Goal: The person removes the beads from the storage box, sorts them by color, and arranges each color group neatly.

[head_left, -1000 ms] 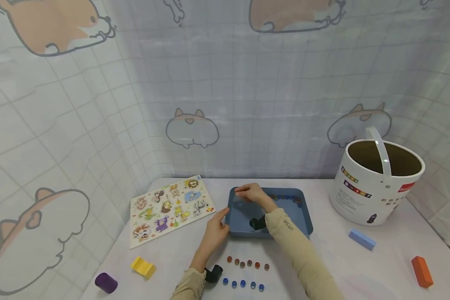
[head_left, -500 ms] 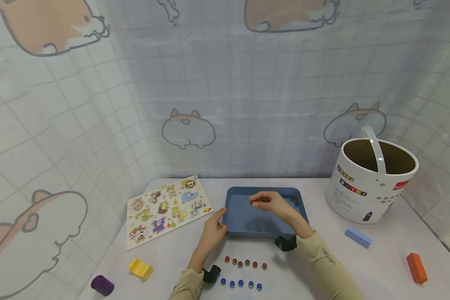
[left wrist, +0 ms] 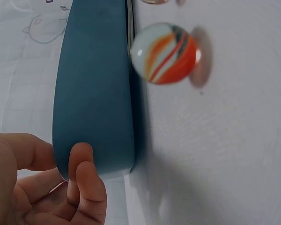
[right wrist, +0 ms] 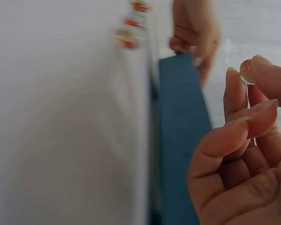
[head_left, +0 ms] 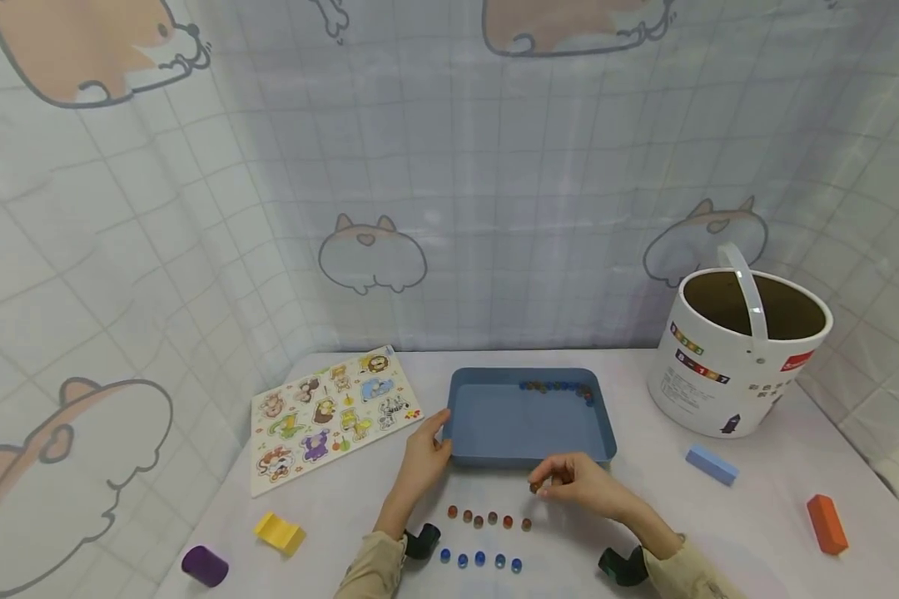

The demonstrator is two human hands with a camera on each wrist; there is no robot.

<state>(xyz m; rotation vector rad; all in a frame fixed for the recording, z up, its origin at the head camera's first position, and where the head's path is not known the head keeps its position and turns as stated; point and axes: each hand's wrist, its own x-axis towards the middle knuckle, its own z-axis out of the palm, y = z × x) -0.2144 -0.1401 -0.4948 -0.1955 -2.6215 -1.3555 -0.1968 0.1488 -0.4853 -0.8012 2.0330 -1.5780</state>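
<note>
My right hand (head_left: 586, 484) pinches a brownish glass marble (head_left: 535, 487) between thumb and fingertip, just off the front right of a blue-grey tray (head_left: 494, 462). That marble (right wrist: 246, 71) looks clear with orange in the right wrist view. At the tray's left front corner, my left hand (head_left: 424, 457) holds the wall, thumb and fingers about it in the left wrist view. Several blue and brownish marbles (head_left: 562, 386) line the tray's back right. In front of the tray lie a row of orange and brown marbles (head_left: 493, 517) and, nearer, a row of blue marbles (head_left: 480, 558).
An animal picture board (head_left: 333, 416) lies left of the tray. Near it are a yellow block (head_left: 280, 533) and a purple cylinder (head_left: 205, 566). A white handled bucket (head_left: 734, 366), a blue block (head_left: 712, 465) and an orange block (head_left: 827, 524) stand or lie to the right.
My right hand has come from over the tray's far left toward the right and front, out past the front wall, bringing the marble along. The left hand stays at the tray's corner.
</note>
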